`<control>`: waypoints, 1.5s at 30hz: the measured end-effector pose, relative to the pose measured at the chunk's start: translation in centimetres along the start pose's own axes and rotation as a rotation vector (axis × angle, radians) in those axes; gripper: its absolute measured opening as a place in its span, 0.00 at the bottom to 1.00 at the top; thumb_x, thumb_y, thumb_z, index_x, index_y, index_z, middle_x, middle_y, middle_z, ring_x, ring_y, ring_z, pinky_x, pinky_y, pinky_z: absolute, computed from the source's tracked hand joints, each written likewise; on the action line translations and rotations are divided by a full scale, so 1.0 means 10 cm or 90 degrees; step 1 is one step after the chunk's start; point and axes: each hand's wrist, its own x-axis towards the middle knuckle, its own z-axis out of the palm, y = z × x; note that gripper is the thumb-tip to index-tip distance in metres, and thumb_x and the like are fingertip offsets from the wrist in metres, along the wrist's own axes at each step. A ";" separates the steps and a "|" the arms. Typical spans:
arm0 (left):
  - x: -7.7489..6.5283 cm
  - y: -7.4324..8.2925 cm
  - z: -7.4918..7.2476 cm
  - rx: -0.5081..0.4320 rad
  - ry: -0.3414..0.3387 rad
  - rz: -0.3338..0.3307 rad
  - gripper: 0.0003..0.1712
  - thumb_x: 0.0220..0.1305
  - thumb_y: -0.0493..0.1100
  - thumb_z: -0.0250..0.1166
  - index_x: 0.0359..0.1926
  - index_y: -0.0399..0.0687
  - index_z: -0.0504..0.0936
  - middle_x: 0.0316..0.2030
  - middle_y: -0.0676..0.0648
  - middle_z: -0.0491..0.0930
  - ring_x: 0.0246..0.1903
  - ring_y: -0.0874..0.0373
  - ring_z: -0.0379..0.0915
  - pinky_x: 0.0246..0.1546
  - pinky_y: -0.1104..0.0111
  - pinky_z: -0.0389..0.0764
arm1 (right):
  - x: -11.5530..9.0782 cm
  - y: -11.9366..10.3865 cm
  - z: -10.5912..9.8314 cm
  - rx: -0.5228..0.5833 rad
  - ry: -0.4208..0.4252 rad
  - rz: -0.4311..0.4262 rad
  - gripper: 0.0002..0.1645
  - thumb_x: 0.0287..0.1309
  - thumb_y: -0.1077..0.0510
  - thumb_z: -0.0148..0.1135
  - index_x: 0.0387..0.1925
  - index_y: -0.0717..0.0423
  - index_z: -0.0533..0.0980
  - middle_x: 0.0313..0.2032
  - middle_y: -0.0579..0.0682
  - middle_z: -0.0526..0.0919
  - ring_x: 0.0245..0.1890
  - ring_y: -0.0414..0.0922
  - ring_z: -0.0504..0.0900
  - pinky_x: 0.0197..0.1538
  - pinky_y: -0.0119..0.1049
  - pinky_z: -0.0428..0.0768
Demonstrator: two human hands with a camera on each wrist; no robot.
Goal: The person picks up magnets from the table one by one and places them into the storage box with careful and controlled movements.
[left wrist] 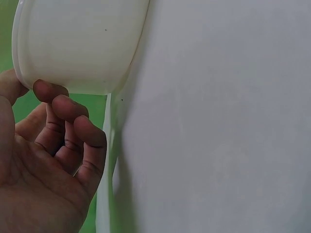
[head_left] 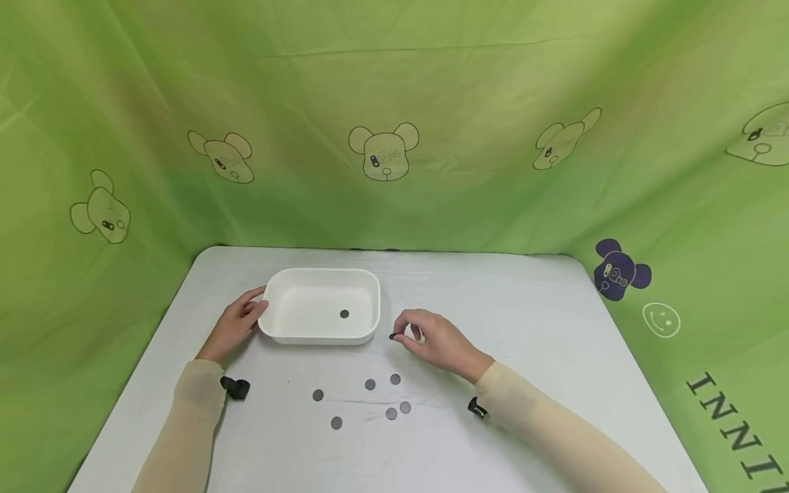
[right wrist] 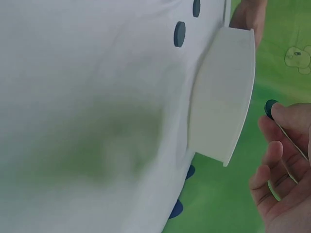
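A white rectangular plastic box [head_left: 277, 329] with rounded corners stands on the table, and one dark disc [head_left: 344, 313] lies flat inside it. At its left end my left hand [head_left: 233, 325] holds the rim; the left wrist view shows thumb and fingertips against the box wall [left wrist: 80, 43]. Just off the box's right end, my right hand [head_left: 440, 340] pinches a small dark round disc [head_left: 392, 336] between thumb and forefinger. In the right wrist view this pinched disc [right wrist: 270, 108] sticks out past the fingertips, while the other fingers curl loosely.
Several loose grey discs [head_left: 335, 423] lie scattered on the white table [head_left: 530, 424] in front of the box. Green cloth [head_left: 456, 212] with bear faces hangs behind and at both sides. A black strap clip [head_left: 236, 388] hangs by the left sleeve.
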 end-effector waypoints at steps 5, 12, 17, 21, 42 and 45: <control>0.00 0.01 0.00 0.003 0.003 0.000 0.32 0.74 0.57 0.58 0.73 0.52 0.67 0.32 0.43 0.74 0.30 0.56 0.70 0.34 0.69 0.72 | 0.11 -0.01 0.02 0.003 0.006 -0.002 0.06 0.63 0.57 0.69 0.38 0.44 0.78 0.36 0.32 0.81 0.29 0.39 0.74 0.34 0.30 0.72; -0.01 0.00 0.00 -0.002 0.008 -0.006 0.33 0.73 0.59 0.58 0.72 0.52 0.68 0.31 0.47 0.74 0.30 0.55 0.70 0.35 0.69 0.73 | 0.23 -0.01 0.04 0.017 0.008 -0.002 0.06 0.63 0.56 0.69 0.38 0.44 0.79 0.35 0.33 0.81 0.29 0.42 0.75 0.33 0.31 0.72; 0.00 0.01 -0.01 0.005 0.005 -0.005 0.34 0.73 0.60 0.58 0.73 0.53 0.67 0.32 0.46 0.74 0.31 0.55 0.70 0.35 0.69 0.72 | 0.32 -0.03 0.06 0.021 0.017 -0.002 0.05 0.63 0.57 0.69 0.38 0.44 0.79 0.34 0.33 0.81 0.28 0.42 0.75 0.33 0.30 0.72; -0.01 0.02 -0.01 0.005 0.003 -0.004 0.35 0.72 0.62 0.58 0.73 0.53 0.67 0.33 0.45 0.74 0.32 0.55 0.70 0.36 0.69 0.73 | 0.38 -0.03 0.09 0.017 0.015 0.005 0.05 0.63 0.56 0.69 0.38 0.43 0.79 0.35 0.33 0.81 0.28 0.41 0.75 0.33 0.30 0.72; -0.02 0.03 0.00 0.011 0.005 -0.010 0.32 0.74 0.57 0.57 0.73 0.52 0.67 0.33 0.41 0.75 0.31 0.56 0.70 0.35 0.69 0.73 | 0.68 0.02 0.28 0.048 -0.041 0.024 0.04 0.65 0.56 0.67 0.38 0.44 0.78 0.36 0.33 0.81 0.29 0.37 0.75 0.35 0.30 0.74; -0.02 0.03 0.00 0.011 0.005 -0.010 0.32 0.74 0.57 0.57 0.73 0.52 0.67 0.32 0.42 0.75 0.30 0.56 0.70 0.35 0.69 0.72 | 0.73 0.02 0.30 0.049 -0.050 0.026 0.04 0.65 0.56 0.67 0.38 0.44 0.78 0.36 0.34 0.81 0.30 0.37 0.75 0.36 0.31 0.74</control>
